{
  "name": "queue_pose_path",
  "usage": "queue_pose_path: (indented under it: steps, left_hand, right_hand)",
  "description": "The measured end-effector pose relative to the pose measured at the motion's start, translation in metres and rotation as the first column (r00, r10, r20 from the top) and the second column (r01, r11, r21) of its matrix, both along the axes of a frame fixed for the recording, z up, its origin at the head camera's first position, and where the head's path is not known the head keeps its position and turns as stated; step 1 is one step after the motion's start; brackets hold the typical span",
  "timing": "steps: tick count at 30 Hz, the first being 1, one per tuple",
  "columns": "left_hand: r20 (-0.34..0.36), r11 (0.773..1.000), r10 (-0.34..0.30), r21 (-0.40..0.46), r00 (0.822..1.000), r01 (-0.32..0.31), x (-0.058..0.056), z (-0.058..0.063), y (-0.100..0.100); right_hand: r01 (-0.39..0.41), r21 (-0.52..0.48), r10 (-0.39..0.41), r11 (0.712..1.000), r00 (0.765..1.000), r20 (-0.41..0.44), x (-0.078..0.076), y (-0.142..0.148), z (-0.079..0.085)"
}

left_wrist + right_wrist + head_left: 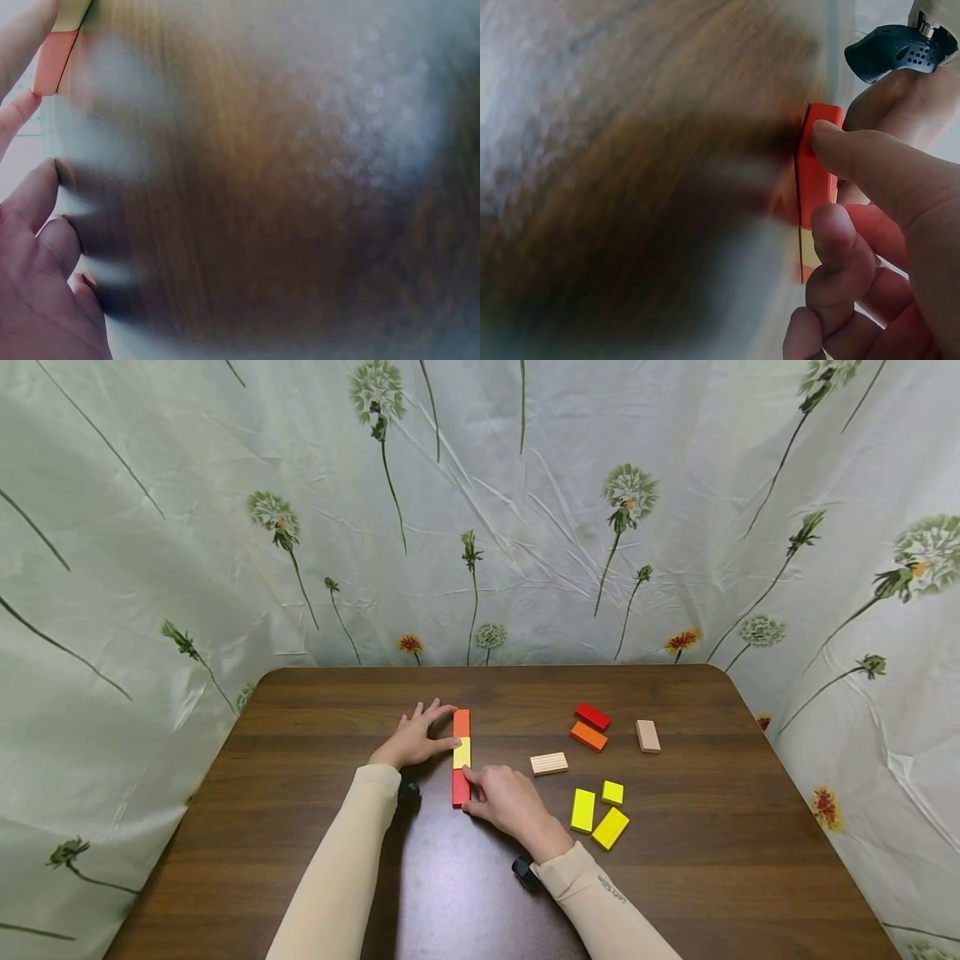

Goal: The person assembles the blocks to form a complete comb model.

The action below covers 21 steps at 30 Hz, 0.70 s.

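Around the pale yellow block (pixel 463 755), both hands were busy on a little row laid end to end. The left hand (pixel 412 740) was pretty relaxed, fingers spread, thumb touching by that yellow one and index at the far end of the orange block (pixel 461 723) just beyond it. The right hand (pixel 508 799) was pinching the red block (pixel 459 788) on its near side, thumb and index toward opposite ends. Off to its right lay a striped wooden block (pixel 549 764), then a dark red block (pixel 592 717) beside a second orange block (pixel 588 737), and farther right a plain wooden block (pixel 648 737). Nearer and right of it sat a small bright block (pixel 612 793) plus two longer bright yellow blocks (pixel 582 811), all on a brown table (pixel 300 827), flowery cloth (pixel 540 527) behind.
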<state>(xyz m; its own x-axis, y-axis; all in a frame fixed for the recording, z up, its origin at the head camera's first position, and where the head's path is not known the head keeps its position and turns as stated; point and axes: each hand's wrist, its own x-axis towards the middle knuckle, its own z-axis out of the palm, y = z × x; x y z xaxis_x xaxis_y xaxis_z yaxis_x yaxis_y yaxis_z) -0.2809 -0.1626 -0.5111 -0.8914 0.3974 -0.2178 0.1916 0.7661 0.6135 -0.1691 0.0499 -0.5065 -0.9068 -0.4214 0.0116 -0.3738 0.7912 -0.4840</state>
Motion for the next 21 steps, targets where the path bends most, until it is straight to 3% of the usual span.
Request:
queue_pose_path:
  steps: [21]
  left_hand:
    - [-0.001, 1.0, -0.01, -0.004, 1.0, 0.01, -0.0009, -0.0024, -0.0014]
  right_hand:
    - [-0.008, 0.046, 0.008, 0.999, 1.0, -0.003, -0.0007, -0.0004, 0.0016]
